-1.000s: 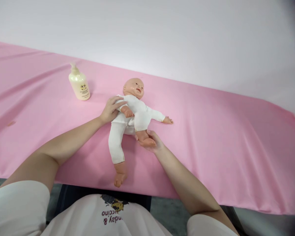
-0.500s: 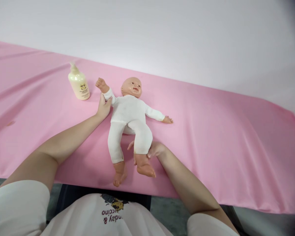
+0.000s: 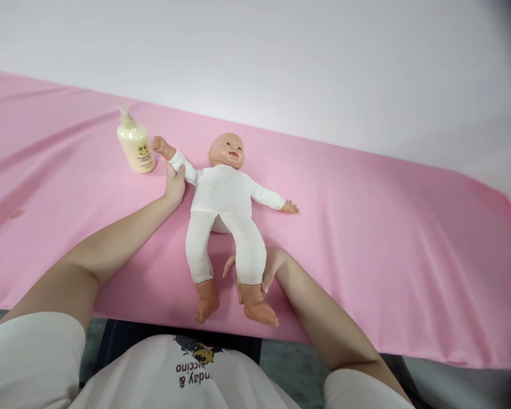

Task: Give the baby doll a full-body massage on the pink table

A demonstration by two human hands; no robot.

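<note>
"Where's the doll (image 3: 222,190), and how will it handle?"

"On its back mid-scene on the pink cloth (image 3: 387,255), feet (image 3: 259,307) toward the near edge. I'd guess it's light, its white-covered body soft, the head (image 3: 226,150) firmer and slicker. The fabric-covered limbs look surest to hold."

"And the hands?"

"The left hand (image 3: 175,184) is wrapped round the sleeved arm (image 3: 189,171) on the left, its forearm (image 3: 123,241) slanting in from the near left. The right hand (image 3: 274,267), wrist bent, reaches behind the right-hand leg (image 3: 251,255) with fingers at both sides; whether it clamps, I can't tell."
</note>
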